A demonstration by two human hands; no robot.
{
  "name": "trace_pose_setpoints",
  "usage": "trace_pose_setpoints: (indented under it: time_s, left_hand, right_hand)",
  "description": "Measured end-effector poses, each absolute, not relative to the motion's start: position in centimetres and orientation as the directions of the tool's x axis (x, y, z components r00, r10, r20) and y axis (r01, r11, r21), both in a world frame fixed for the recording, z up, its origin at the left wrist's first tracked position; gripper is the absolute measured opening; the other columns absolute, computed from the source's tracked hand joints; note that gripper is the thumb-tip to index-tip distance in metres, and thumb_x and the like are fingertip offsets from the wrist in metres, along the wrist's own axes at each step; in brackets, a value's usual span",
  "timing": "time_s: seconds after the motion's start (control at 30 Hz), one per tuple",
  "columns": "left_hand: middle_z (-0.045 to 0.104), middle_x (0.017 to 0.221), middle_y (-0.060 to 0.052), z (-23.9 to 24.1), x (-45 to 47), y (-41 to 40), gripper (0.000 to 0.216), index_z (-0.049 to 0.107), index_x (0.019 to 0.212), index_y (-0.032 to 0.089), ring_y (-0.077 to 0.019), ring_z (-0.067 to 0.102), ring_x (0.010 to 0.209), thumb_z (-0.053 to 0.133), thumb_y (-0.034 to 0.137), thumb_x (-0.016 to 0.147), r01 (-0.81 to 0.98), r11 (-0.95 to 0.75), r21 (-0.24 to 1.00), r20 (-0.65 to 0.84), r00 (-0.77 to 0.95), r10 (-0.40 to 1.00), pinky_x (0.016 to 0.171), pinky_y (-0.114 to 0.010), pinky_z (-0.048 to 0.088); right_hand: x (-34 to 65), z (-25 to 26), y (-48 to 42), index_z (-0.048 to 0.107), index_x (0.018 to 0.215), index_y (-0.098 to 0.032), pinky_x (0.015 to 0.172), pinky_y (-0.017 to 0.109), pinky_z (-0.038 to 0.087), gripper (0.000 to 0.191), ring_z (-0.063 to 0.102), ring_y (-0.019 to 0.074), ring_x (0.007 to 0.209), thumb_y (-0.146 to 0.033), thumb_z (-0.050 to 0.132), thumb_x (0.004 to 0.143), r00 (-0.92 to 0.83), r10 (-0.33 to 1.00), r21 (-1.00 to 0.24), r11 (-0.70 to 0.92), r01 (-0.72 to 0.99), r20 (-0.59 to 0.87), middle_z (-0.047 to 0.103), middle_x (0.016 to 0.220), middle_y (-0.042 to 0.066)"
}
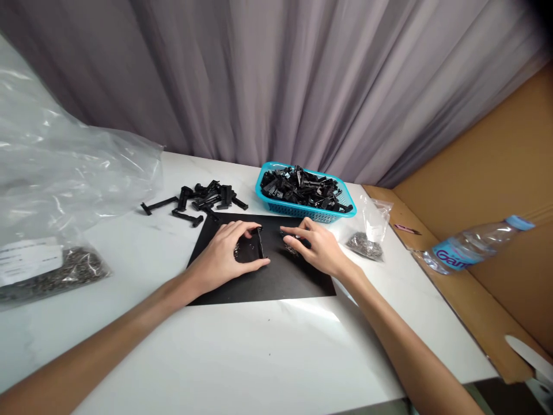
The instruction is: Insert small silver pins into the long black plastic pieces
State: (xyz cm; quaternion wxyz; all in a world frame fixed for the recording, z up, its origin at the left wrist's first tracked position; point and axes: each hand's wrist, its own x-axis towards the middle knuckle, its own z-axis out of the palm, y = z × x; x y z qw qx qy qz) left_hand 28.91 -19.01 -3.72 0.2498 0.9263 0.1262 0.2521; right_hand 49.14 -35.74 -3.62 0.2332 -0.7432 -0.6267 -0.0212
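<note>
My left hand (224, 251) grips a slim black plastic part (260, 243) between its thumb and fingers, holding it over a black sheet (259, 288). Under that hand, partly hidden, lie small shiny metal bits (236, 250). My right hand (315, 245) hovers at a small pile of metal pieces (294, 246) on the sheet. Its thumb and forefinger are slightly apart, and I see nothing held between them. Behind my left hand, several similar black plastic parts (188, 218) lie loose on the white table (259, 357).
A blue basket (319, 217) full of black parts stands behind the sheet. Right of it is a clear bag of small metal pieces (365, 245). A large plastic bag (86, 173) and another metal-filled bag (82, 265) lie left. A water bottle (458, 253) rests by the cardboard (488, 173).
</note>
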Motion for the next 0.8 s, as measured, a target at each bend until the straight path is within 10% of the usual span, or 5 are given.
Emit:
trace_pose_setpoints:
  time_s: [0.27, 0.53, 0.8]
  left_hand:
    - [0.066, 0.109, -0.004, -3.8, 28.7, -19.1, 0.062, 0.06, 0.128, 0.024, -0.028, 0.063, 0.108, 0.081, 0.053, 0.079, 0.107, -0.839, 0.534, 0.388, 0.85, 0.356, 0.104, -0.046, 0.048]
    - [0.065, 0.108, -0.004, -4.1, 28.8, -18.9, 0.062, 0.058, 0.13, 0.022, -0.0267, 0.062, 0.108, 0.081, 0.052, 0.08, 0.098, -0.858, 0.505, 0.404, 0.851, 0.335, 0.103, -0.045, 0.047]
    - [0.065, 0.109, -0.005, -4.0, 28.7, -19.0, 0.061, 0.058, 0.13, 0.022, -0.0272, 0.062, 0.108, 0.081, 0.051, 0.08, 0.092, -0.856, 0.508, 0.413, 0.847, 0.336, 0.102, -0.046, 0.048]
  right_hand:
    - [49.7, -3.4, -35.9, 0.075, 0.096, -0.022, 0.078, 0.031, 0.045, 0.042, 0.061, 0.0195, 0.086, -0.047, 0.044, 0.108, 0.249, 0.904, -0.386, -0.104, 0.917, 0.349, 0.061, 0.087, 0.004]
    - [49.5, -4.3, -34.3, 0.07, 0.133, -0.027, 0.082, 0.032, 0.047, 0.039, 0.064, 0.0212, 0.097, -0.042, 0.043, 0.109, 0.223, 0.932, -0.339, -0.119, 0.933, 0.285, 0.061, 0.097, 0.006]
    - [49.3, -4.6, -33.0, 0.076, 0.106, -0.022, 0.083, 0.033, 0.048, 0.015, 0.066, 0.0233, 0.101, -0.022, 0.062, 0.1, 0.31, 0.881, -0.375, -0.168, 0.912, 0.358, 0.069, 0.105, 0.006]
